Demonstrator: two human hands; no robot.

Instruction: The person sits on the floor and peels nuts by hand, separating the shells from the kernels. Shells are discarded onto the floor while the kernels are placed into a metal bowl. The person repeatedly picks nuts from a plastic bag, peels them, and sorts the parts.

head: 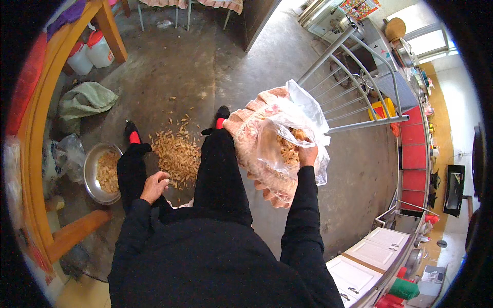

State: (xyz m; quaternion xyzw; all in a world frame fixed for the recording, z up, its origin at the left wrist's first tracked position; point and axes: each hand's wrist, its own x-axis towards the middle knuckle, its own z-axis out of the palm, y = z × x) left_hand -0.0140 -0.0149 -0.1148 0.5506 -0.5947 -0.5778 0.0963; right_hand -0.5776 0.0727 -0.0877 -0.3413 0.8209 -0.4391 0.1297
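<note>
My right hand (308, 154) reaches into a clear plastic bag (269, 152) on a chair with a ruffled pink floral cover (245, 133). Tan pieces that look like unshelled peanuts (289, 151) fill part of the bag. The fingers are partly hidden by plastic, so their grip is unclear. Over my left thigh, my left hand (155, 187) has its fingers curled; whether it holds anything cannot be seen. Between my feet lies a heap of what look like peanut shells (177, 156). A metal basin (91, 181) left of my leg contains pale kernels (108, 171).
The chair's grey metal backrest (366, 123) rises at the right. At the left are a wooden table frame (36, 127), a crumpled woven sack (88, 100) and white plastic jugs with red lids (99, 50). White cabinets (375, 248) and a red-fronted counter (413, 154) line the right side.
</note>
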